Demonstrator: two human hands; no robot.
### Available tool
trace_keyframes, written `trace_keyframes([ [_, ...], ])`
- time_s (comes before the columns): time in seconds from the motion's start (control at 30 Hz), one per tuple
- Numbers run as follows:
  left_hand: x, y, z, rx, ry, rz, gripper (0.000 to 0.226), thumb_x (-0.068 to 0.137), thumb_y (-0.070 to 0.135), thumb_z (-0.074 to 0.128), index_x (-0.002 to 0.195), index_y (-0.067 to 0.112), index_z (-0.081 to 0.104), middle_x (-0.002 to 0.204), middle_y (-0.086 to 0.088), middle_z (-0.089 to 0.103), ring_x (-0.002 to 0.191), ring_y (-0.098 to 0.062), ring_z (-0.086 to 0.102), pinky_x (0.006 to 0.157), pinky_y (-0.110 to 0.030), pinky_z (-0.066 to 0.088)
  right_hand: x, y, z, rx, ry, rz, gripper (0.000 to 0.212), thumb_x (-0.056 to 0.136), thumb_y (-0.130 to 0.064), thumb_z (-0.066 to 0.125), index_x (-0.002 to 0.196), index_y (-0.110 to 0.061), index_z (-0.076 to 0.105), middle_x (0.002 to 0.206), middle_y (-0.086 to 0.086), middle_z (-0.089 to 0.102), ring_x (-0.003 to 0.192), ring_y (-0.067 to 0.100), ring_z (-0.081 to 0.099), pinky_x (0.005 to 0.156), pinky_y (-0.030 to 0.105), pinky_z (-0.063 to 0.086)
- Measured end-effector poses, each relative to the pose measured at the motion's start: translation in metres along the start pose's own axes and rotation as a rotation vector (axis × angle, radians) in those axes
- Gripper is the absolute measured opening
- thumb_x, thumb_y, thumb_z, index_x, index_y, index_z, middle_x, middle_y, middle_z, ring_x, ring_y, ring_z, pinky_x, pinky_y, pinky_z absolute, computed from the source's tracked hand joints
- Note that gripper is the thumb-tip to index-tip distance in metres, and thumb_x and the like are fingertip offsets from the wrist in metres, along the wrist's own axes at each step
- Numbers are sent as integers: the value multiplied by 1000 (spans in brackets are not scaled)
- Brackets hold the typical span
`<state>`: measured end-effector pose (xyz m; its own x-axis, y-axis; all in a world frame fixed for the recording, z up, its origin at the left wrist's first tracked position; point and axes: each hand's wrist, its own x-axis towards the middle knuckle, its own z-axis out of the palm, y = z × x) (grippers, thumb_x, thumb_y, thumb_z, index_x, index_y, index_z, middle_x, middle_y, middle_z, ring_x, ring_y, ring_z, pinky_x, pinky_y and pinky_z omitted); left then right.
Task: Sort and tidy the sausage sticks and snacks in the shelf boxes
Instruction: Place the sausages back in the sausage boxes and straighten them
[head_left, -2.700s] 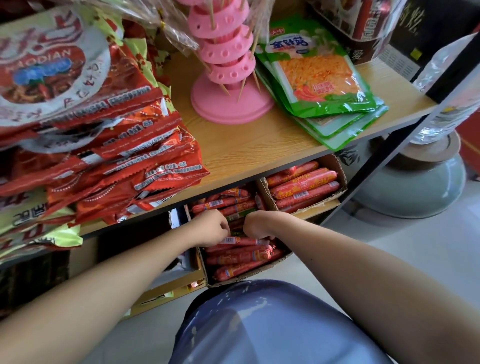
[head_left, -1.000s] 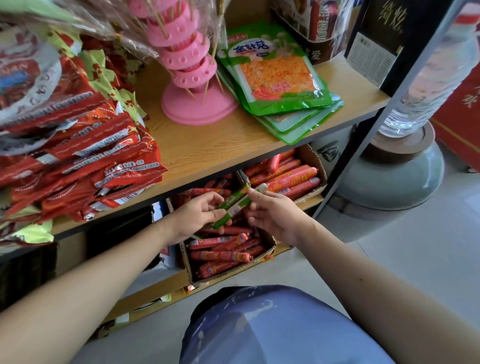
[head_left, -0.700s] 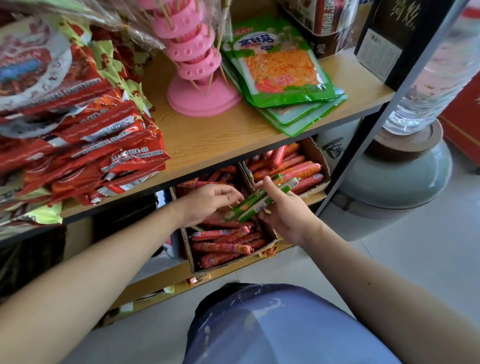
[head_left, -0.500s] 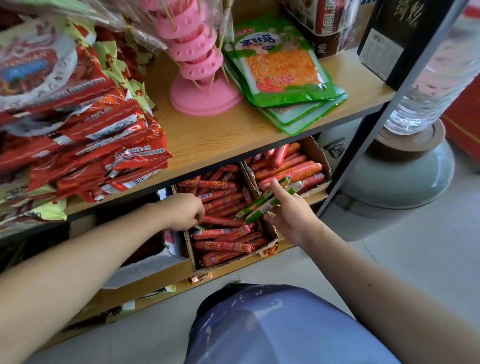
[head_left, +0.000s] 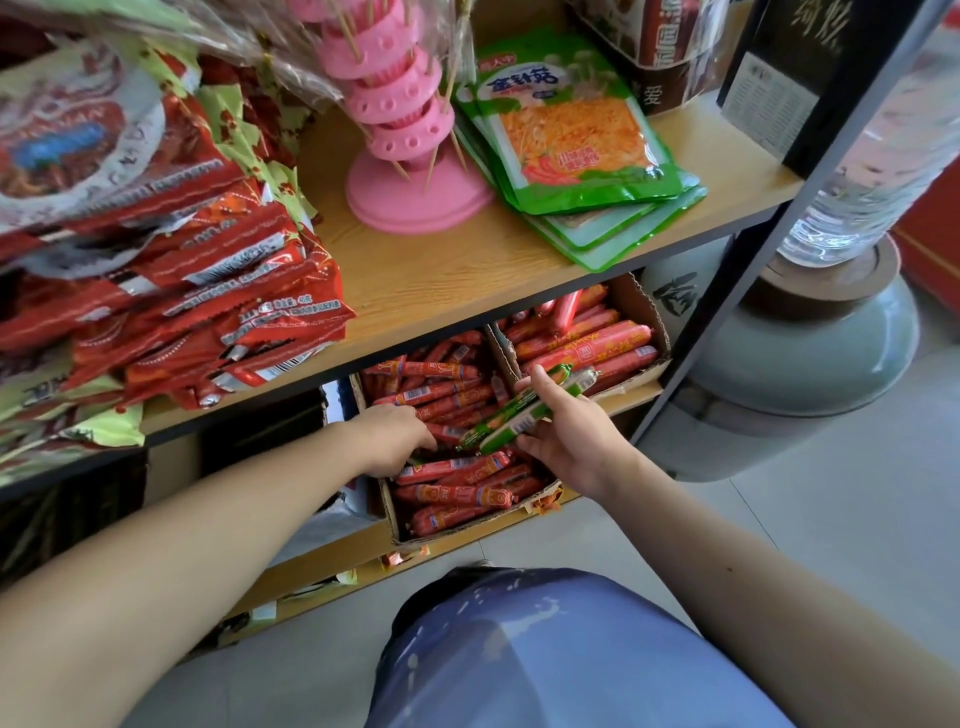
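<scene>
**Here, two green sticks lifted out of the red**

Nearest, a knee in blue cloth (head_left: 545, 649) sits under both bare forearms. The right hand (head_left: 566, 436) is closed round two slim green-wrapped sausage sticks (head_left: 519, 410). The thumb lies across them near their upper ends, and they hang slantwise just above the near brown cardboard box (head_left: 467, 527). The left hand (head_left: 395, 436) reaches into that box among the small red-wrapped sausage sticks (head_left: 452, 493). Its fingertips are buried there, so I cannot tell whether it has hold of one.

These sticks look light, fairly stiff, and slick in their plastic film. A pair held together could slide past each other. A hold round the middle, thumb pressing both against the fingers, seems safer than one at the crimped ends.

Just beyond, a second open cardboard box (head_left: 631, 306) holds thicker red sausages (head_left: 587, 343). No green ones show in it. Above, the pale wooden shelf board (head_left: 441, 270) carries a pink plastic skewer stand (head_left: 410, 171), flat green pouches (head_left: 576, 130) and heaped red snack packets (head_left: 208, 291).
</scene>
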<state>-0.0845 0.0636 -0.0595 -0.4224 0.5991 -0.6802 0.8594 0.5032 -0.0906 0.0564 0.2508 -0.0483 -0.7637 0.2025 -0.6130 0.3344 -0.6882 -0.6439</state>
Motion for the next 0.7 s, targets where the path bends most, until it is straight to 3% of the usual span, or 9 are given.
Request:
trace_keyframes([
  [0.13,5,-2,-2,7,45,20,42,91,6,56,125,32,62,119,4,62,113,-22,56,89,-34,49,0,0,0,-25,-9,-10,38,97,-45,57,111,-10,67,121,8,69,110,26,66,84,35,58],
  [0.23,1,-8,-15,-114,41,17,34,91,11,59,119,30,66,119,6,63,108,-17,58,87,-33,51,-1,-2,-3,-46,-1,-25,36,98,-46,56,108,-13,68,121,7,68,107,24,65,74,30,55],
  [0.3,-2,-15,-30,-219,68,-4,30,92,12,60,117,27,67,114,5,64,100,-15,59,82,-30,50,1,-2,-6,-48,11,-24,36,98,-46,56,107,-14,68,123,7,68,112,26,63,76,31,55],
  [0.4,-5,-24,-45,-503,160,-16,19,97,4,52,107,14,65,100,-6,63,80,-19,58,65,-24,45,6,0,-7,-30,29,16,35,94,-49,61,99,-16,70,121,8,70,117,29,64,94,39,56],
  [0.47,-5,-26,-49,-776,192,-71,18,103,3,38,100,13,53,88,-10,49,68,-17,42,56,-16,35,8,1,-5,-23,33,44,35,89,-52,67,92,-17,69,120,12,71,119,34,64,103,47,49],
  [0.5,-7,-26,-51,-881,200,-90,18,105,6,31,102,12,47,83,-7,42,67,-14,36,59,-16,34,9,1,-4,-28,31,51,36,87,-53,69,92,-17,69,121,15,71,121,36,62,105,49,46],
  [0.57,-9,-20,-54,-1075,206,-109,20,108,16,25,113,15,44,86,-2,41,74,-10,40,80,-17,40,10,1,-3,-45,27,59,35,87,-50,70,95,-16,69,119,15,72,119,35,64,104,49,48],
  [0.63,-14,-7,-54,-1296,251,-104,23,108,21,32,120,18,51,94,-2,54,85,-13,55,97,-33,45,8,1,0,-45,38,62,32,93,-45,66,99,-14,69,110,11,74,103,29,68,86,39,55],
  [0.7,-19,12,-52,-1435,293,-46,22,105,14,41,117,17,60,98,-8,64,92,-21,65,91,-38,55,7,1,1,-22,49,57,29,96,-39,63,108,-14,70,105,7,72,93,23,64,72,31,50],
])
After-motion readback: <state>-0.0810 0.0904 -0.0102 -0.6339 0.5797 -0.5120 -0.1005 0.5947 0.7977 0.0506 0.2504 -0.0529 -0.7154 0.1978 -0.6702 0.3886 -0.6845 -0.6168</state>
